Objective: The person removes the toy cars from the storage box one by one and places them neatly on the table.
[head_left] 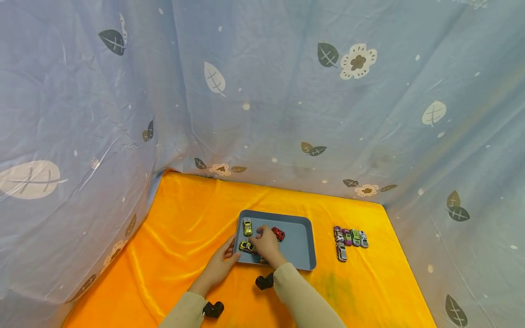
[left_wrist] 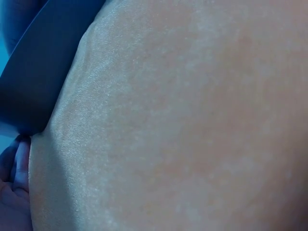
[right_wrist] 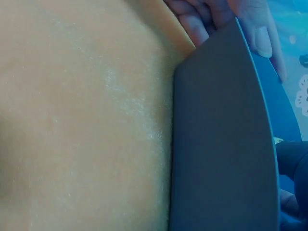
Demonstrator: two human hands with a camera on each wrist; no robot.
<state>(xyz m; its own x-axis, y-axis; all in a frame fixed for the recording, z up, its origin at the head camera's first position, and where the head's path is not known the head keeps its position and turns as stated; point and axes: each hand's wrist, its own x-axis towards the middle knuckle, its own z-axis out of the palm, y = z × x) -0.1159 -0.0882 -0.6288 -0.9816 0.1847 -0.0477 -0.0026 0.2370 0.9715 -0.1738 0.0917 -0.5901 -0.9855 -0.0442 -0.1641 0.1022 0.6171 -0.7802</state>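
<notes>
At my twelve o'clock the tray (head_left: pixel 296 241) looks smooth, matt plastic; the toy cars (head_left: pixel 247 227) inside look glossy; beneath, the orange cloth (head_left: pixel 193 209) looks velvety.

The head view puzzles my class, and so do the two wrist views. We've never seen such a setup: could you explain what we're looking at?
There is no robot here: someone works bare-handed. The wide picture comes from a camera worn on the head, looking forward and down. On an orange cloth sits a blue-grey tray with toy cars inside, among them a red car and a yellow car. Five more cars lie to its right. The left hand grips the tray's left side; the right hand is over the tray, though whether it pinches a car is unclear.

The other two pictures come from wrist cameras, showing mostly cloth and the tray's wall up close.
</notes>
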